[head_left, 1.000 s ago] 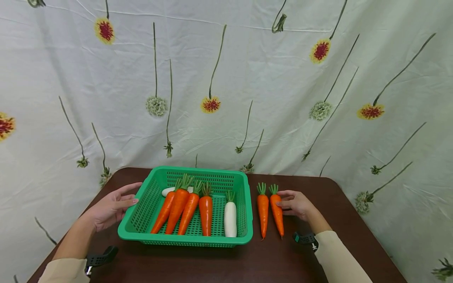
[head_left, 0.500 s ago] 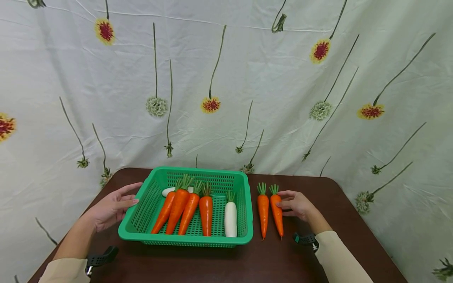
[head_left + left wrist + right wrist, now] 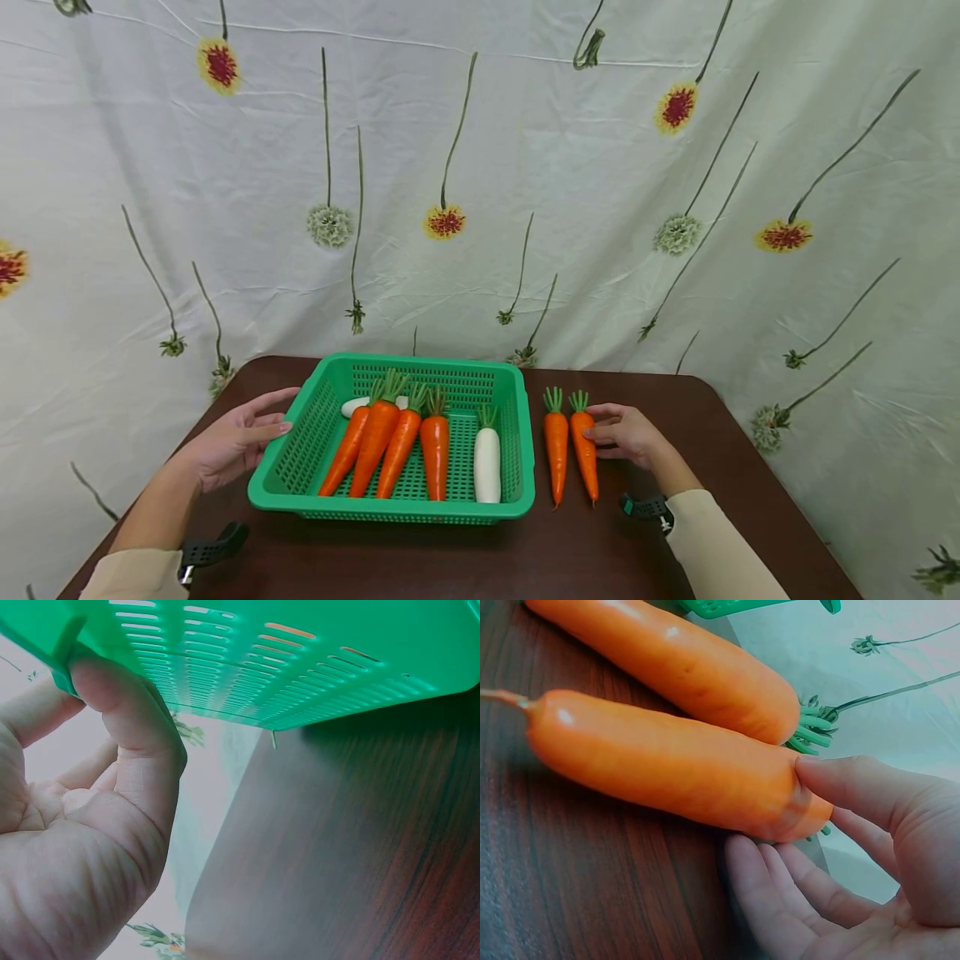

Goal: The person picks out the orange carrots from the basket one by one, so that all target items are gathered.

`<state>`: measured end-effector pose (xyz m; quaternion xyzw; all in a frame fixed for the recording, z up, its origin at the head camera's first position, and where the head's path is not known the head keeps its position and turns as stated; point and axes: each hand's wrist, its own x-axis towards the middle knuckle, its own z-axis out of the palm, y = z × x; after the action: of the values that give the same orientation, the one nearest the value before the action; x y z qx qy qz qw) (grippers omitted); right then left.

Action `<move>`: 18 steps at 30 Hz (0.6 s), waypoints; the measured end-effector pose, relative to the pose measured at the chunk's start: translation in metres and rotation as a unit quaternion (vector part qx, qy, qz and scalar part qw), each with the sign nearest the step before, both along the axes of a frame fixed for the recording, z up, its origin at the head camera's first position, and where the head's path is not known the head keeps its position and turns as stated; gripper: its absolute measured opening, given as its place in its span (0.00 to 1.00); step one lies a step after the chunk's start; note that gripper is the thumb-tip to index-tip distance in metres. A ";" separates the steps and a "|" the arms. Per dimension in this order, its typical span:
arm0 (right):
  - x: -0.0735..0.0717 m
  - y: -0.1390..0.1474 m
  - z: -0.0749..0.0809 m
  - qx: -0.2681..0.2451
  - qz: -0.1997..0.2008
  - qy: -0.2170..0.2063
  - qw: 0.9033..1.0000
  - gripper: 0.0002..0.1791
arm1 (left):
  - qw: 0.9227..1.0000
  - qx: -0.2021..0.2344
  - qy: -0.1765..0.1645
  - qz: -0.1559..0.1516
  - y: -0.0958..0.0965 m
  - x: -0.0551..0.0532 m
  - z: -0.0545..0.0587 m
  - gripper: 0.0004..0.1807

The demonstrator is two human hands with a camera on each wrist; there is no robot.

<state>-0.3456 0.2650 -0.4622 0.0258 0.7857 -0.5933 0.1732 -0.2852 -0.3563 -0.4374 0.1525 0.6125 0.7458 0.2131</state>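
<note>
A green plastic basket (image 3: 390, 505) stands on the dark table, with several carrots (image 3: 378, 433) and a white radish (image 3: 487, 465) in it. Behind the carrot tops another white piece (image 3: 356, 406) shows partly. My left hand (image 3: 238, 437) holds the basket's left rim, thumb at the lip in the left wrist view. Right of the basket lie two more carrots, green tops away from me. The left one (image 3: 557, 446) lies untouched. Around the upper end of the right one (image 3: 667, 769), my right hand (image 3: 626, 433) has its thumb on top and its fingers along the side.
The brown table (image 3: 420, 567) reaches back to a white curtain (image 3: 420, 167) printed with flowers. Black straps (image 3: 213, 546) are worn on both wrists, below pale sleeves (image 3: 720, 542).
</note>
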 end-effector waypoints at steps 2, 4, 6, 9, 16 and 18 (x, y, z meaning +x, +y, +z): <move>0.000 0.000 0.000 0.004 -0.005 0.001 1.000 0.33 | 1.000 0.001 0.001 0.000 0.000 0.000 0.000 0.30; 0.001 -0.001 0.001 0.011 -0.009 0.006 1.000 0.32 | 1.000 0.005 0.003 -0.002 0.000 0.000 0.000 0.30; 0.001 -0.001 0.002 0.022 -0.012 0.014 1.000 0.32 | 1.000 0.009 0.004 -0.004 0.000 0.000 -0.001 0.30; 0.001 -0.002 0.005 0.041 -0.017 0.030 0.999 0.30 | 1.000 0.012 0.003 -0.005 0.001 0.000 0.000 0.29; 0.000 -0.008 0.015 0.087 -0.027 0.079 0.993 0.28 | 1.000 0.011 0.000 -0.002 0.001 0.001 0.000 0.29; -0.001 -0.011 0.019 0.093 -0.029 0.093 0.991 0.28 | 1.000 0.012 0.000 -0.002 0.001 0.001 0.000 0.29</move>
<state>-0.3461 0.2544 -0.4437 0.0090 0.8490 -0.5224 0.0790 -0.2841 -0.3553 -0.4377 0.1559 0.6033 0.7527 0.2125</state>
